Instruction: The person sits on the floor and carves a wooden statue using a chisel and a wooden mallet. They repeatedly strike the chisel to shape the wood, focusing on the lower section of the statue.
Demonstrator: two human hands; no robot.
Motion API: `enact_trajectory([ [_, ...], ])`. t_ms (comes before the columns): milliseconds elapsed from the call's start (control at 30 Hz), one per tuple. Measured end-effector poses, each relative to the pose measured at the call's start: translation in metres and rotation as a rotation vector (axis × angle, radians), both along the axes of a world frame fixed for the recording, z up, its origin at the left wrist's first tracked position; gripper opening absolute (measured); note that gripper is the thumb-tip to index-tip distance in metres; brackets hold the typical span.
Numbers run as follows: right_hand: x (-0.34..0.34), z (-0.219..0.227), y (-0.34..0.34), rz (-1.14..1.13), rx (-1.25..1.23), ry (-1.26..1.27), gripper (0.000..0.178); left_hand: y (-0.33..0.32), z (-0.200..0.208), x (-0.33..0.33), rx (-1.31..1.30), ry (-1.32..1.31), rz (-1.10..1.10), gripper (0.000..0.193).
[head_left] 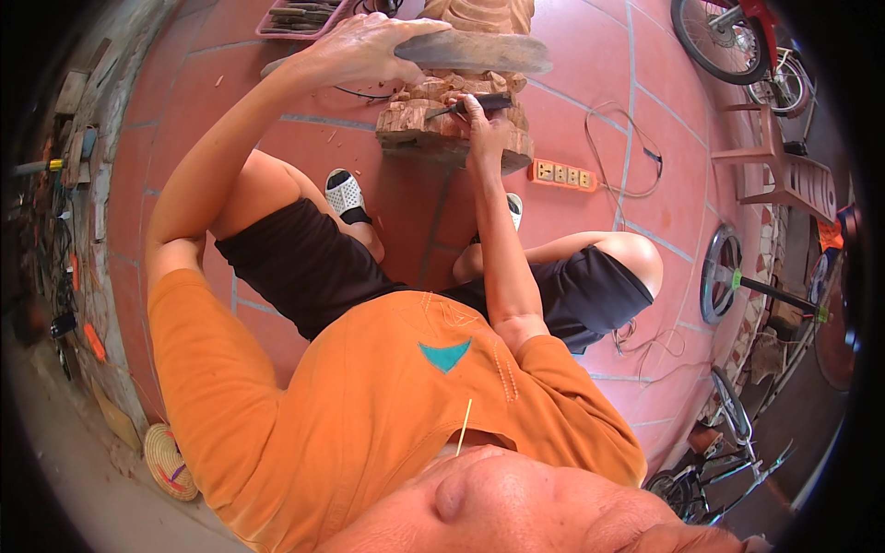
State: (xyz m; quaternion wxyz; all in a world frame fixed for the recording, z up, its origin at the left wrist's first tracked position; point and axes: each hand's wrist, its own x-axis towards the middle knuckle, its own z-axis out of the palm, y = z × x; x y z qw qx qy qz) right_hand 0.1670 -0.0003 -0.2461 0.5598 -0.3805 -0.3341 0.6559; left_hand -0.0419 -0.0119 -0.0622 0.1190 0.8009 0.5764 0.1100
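Standing on the red tiled floor (572,124), a carved brown wooden sculpture (452,143) has a long, flat, grey-brown wooden bar (489,53) crossing over it, held between the left hand's (361,48) spread thumb and fingers; at its near side, the right hand (486,131) closes round a slim black-handled tool (495,101).

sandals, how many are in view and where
2: the left sandal, below and left of the carved wood, and the right sandal, partly hidden behind the right forearm.

left grip (373,48): wooden bar (489,52) | right grip (486,124): dark-handled tool (498,100) | carved wood (415,134) ahead
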Motion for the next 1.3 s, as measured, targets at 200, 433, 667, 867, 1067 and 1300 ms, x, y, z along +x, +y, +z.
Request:
enact_trajectory([
  [200,-0.005,0.008,-0.001,-0.049,0.205,-0.135,0.016,-0.006,0.037,0.012,0.002,-0.242,-0.124,0.080],
  [433,-0.011,0.000,-0.002,-0.020,0.166,-0.061,0.017,-0.012,0.052,0.021,-0.022,-0.337,-0.085,0.080],
  [667,-0.017,-0.006,-0.004,-0.097,0.357,-0.377,0.026,-0.012,0.027,0.020,0.101,-0.331,-0.164,0.075],
  [867,-0.017,-0.014,0.000,-0.082,0.354,-0.420,0.027,-0.010,0.005,0.006,0.099,0.135,-0.141,0.073],
  [1067,-0.012,-0.012,0.001,-0.050,0.277,-0.284,0.026,-0.013,0.066,0.030,-0.154,-0.233,-0.066,0.075],
  [1300,-0.011,-0.010,0.002,-0.058,0.153,-0.143,0.022,-0.004,-0.014,0.009,0.037,-0.078,-0.189,0.070],
])
